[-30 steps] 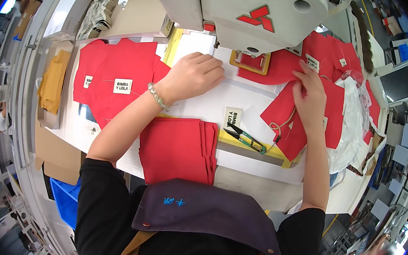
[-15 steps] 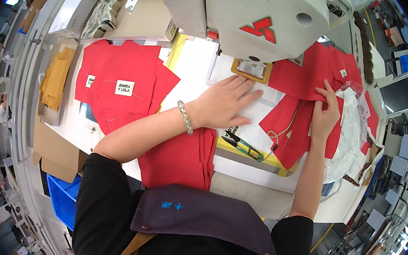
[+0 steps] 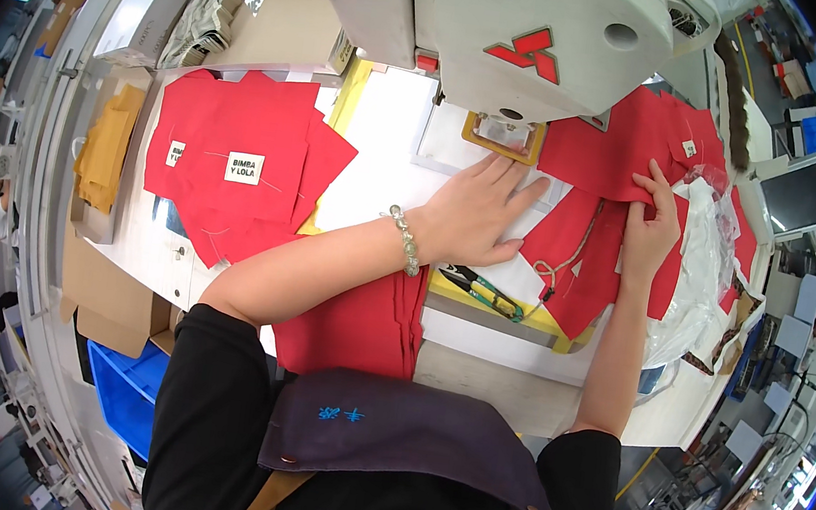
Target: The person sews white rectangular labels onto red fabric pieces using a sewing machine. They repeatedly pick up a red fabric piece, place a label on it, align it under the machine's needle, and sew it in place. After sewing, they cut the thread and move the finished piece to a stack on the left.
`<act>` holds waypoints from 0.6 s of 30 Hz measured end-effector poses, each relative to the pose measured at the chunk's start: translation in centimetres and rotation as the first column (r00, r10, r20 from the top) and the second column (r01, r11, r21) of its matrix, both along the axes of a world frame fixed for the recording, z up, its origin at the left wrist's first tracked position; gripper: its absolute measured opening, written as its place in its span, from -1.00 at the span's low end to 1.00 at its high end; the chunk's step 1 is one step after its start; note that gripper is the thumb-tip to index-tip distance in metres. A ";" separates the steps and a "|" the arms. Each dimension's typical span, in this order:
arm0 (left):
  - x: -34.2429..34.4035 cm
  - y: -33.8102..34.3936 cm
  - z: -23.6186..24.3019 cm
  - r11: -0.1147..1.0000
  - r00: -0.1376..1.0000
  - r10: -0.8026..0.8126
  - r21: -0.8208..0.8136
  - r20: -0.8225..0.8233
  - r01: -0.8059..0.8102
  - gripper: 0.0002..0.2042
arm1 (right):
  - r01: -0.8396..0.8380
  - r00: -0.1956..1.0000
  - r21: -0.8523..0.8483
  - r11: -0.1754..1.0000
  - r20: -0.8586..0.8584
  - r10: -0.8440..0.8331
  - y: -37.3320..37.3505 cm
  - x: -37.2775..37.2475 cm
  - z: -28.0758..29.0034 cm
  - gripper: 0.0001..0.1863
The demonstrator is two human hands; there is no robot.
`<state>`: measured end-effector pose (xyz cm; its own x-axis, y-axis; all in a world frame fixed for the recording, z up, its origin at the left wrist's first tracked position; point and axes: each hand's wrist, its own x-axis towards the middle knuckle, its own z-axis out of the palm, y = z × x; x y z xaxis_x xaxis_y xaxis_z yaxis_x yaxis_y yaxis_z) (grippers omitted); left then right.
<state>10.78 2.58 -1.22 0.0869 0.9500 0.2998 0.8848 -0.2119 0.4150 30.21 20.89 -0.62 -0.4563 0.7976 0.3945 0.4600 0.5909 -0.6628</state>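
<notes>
My left hand (image 3: 478, 215) lies flat with fingers stretched out, its fingertips just below the yellow-framed clamp (image 3: 504, 137) of a sewing machine (image 3: 522, 46). White sheeting lies under the palm. My right hand (image 3: 651, 222) pinches the lower edge of a red fabric piece (image 3: 590, 160) to the right of the clamp. Green-handled thread snips (image 3: 482, 292) rest below my left hand, next to a cord (image 3: 578, 249) on more red fabric. A folded red fabric stack (image 3: 350, 324) sits partly under my left forearm.
Red pieces with white labels (image 3: 276, 129) are piled at left. Beyond them stand an open carton (image 3: 293, 30) and a tray of yellow-orange pieces (image 3: 107, 155). A clear plastic bag (image 3: 692, 277) lies at right, near a monitor (image 3: 797, 199). A blue bin (image 3: 123, 389) is at lower left.
My left hand has slid a little to the right, its fingers still spread flat. My right hand stays at the fabric edge. The view has shifted slightly.
</notes>
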 end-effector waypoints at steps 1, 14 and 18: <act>0.1 0.1 0.0 1.000 1.000 0.007 0.004 -0.012 -0.007 -0.32 | 0.004 1.000 0.017 1.000 0.010 -0.004 -0.1 -0.1 0.1 -0.71; -4.2 -4.4 2.4 0.997 0.994 0.029 -0.070 -0.110 -0.037 -0.55 | -0.011 0.935 0.429 0.903 0.325 -0.143 0.0 1.0 0.6 -0.56; -5.4 -5.1 1.7 0.982 0.966 0.171 -0.047 -0.196 -0.184 -0.40 | -0.152 0.939 0.486 0.861 0.342 -0.027 -3.4 -0.5 2.9 -0.57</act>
